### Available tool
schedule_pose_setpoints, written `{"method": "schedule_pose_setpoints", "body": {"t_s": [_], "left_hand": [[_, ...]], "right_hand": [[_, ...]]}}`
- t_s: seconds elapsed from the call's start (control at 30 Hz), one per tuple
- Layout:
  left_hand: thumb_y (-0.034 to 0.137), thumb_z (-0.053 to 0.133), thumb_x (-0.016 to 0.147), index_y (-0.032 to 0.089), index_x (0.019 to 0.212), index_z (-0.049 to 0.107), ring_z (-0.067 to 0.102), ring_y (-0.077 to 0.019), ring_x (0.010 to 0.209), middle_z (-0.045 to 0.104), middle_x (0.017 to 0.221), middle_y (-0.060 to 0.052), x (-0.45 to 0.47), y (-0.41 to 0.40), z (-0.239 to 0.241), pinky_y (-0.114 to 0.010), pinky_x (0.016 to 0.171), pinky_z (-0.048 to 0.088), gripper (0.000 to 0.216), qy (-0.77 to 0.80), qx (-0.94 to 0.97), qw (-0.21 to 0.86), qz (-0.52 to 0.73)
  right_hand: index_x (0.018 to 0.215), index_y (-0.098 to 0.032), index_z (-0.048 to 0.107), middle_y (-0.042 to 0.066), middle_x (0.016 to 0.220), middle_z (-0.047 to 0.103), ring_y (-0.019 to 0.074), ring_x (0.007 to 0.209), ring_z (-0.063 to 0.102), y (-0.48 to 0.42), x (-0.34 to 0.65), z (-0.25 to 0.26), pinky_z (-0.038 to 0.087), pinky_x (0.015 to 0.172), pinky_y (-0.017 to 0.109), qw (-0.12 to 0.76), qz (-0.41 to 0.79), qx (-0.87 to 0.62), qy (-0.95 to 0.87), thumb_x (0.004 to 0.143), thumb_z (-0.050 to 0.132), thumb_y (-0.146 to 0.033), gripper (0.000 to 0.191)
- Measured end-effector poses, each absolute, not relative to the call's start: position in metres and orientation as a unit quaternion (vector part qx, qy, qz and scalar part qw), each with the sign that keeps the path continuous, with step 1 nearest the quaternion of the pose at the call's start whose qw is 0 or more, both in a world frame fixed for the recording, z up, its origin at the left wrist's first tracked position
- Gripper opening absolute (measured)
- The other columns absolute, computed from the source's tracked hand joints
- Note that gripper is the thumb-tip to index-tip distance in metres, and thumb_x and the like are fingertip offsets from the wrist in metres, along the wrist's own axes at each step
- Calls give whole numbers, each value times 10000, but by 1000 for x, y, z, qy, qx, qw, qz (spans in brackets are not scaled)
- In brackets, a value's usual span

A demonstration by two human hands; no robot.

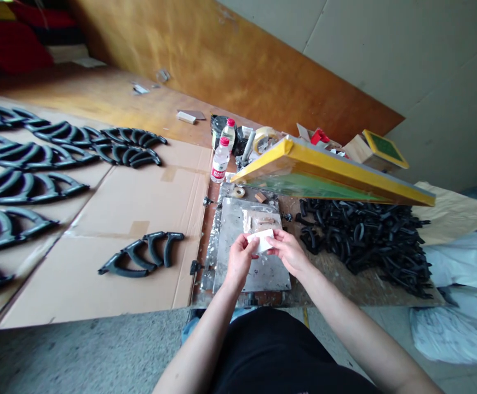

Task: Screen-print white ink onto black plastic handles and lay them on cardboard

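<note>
Both of my hands hold a small white folded piece, paper or cloth, over a scuffed metal plate. My left hand pinches its left end with curled fingers. My right hand grips its right end the same way. Just beyond the white piece, a clear plastic bag with something brownish inside lies on the plate. Above the plate a yellow-framed printing screen with green mesh is tilted up.
A heap of black curved plastic parts lies right of the plate. Three such parts sit on cardboard to the left, with rows of several more further left. Two water bottles, tape rolls and tins stand behind the plate.
</note>
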State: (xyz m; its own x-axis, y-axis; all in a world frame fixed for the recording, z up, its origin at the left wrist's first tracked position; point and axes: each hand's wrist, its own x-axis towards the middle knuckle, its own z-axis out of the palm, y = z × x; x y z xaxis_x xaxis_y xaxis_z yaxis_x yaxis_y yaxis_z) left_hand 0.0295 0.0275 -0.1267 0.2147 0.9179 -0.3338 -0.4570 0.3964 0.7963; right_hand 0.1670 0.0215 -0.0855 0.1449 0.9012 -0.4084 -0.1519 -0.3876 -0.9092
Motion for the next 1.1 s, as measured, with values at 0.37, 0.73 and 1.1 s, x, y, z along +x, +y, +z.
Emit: {"method": "schedule_pose_setpoints", "body": {"t_s": [0.37, 0.73, 1.1], "left_hand": [[450, 688, 738, 168, 828, 578, 544, -119, 681, 587, 761, 3, 37, 26, -127, -203, 538, 480, 316, 411, 290, 727, 468], [445, 680, 745, 176, 836, 577, 548, -113, 682, 611, 789, 0, 37, 24, -125, -198, 550, 467, 302, 405, 282, 731, 472], [433, 696, 713, 177, 821, 566, 553, -115, 669, 589, 762, 7, 40, 23, -119, -203, 546, 470, 307, 422, 270, 725, 471]], "right_hand": [[875, -184, 692, 9, 798, 689, 118, 641, 585, 21, 171, -88, 439, 513, 208, 501, 563, -598, -272, 612, 845, -380, 362], [922, -203, 695, 16, 837, 708, 131, 658, 604, 18, 170, -86, 449, 512, 221, 506, 592, -576, -247, 629, 835, -358, 360], [912, -195, 691, 41, 844, 715, 159, 698, 634, 17, 175, -92, 480, 555, 260, 493, 600, -570, -270, 674, 807, -368, 316]]}}
